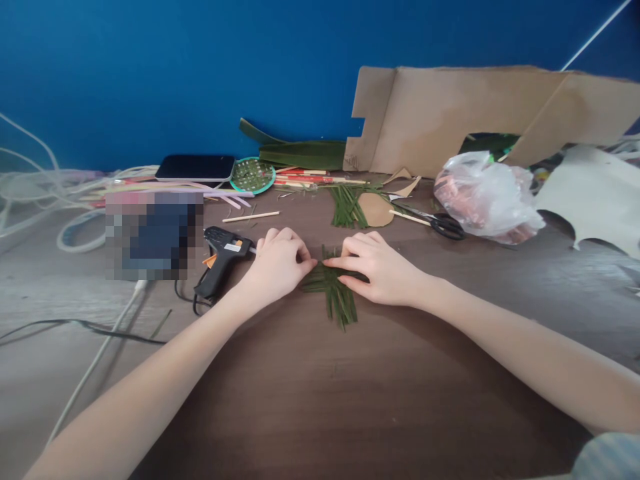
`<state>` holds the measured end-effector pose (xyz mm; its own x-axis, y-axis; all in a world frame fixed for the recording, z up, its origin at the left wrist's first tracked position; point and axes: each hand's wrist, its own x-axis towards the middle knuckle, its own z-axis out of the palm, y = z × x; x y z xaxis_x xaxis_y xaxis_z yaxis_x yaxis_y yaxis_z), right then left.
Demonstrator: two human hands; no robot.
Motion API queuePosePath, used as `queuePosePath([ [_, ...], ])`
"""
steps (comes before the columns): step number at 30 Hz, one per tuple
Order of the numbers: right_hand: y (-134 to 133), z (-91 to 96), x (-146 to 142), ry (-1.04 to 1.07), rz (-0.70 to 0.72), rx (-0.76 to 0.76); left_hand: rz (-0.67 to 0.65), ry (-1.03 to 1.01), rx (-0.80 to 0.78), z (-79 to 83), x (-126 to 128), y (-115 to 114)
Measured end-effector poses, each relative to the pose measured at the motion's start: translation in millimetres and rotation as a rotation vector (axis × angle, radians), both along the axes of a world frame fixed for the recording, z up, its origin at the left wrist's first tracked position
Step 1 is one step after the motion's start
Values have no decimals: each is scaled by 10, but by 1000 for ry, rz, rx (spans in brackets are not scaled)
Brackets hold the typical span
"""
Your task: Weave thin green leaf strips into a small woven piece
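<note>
A small bundle of crossed green leaf strips (336, 297) lies on the brown table (320, 387). My left hand (277, 263) is curled, its fingertips pinching the left ends of the strips. My right hand (381, 268) lies over the strips from the right, fingers together and pressing them down against the table. The two hands almost touch above the bundle. A black hot glue gun (220, 261) lies just left of my left hand.
More green strips (346, 203), a cardboard cut-out (376, 209) and black scissors (440, 223) lie behind. A plastic bag (487, 197), a big cardboard sheet (450, 113), a dark phone (196, 168), a round green lid (253, 175), wooden sticks and cables are around.
</note>
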<state>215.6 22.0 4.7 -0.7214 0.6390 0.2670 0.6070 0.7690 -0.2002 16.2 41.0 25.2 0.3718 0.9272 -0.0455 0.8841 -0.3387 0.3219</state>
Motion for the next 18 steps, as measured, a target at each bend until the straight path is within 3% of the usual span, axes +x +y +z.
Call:
queuePosePath([
  [18, -1, 2, -2, 5, -1, -9, -12, -35, -55, 40, -35, 56],
])
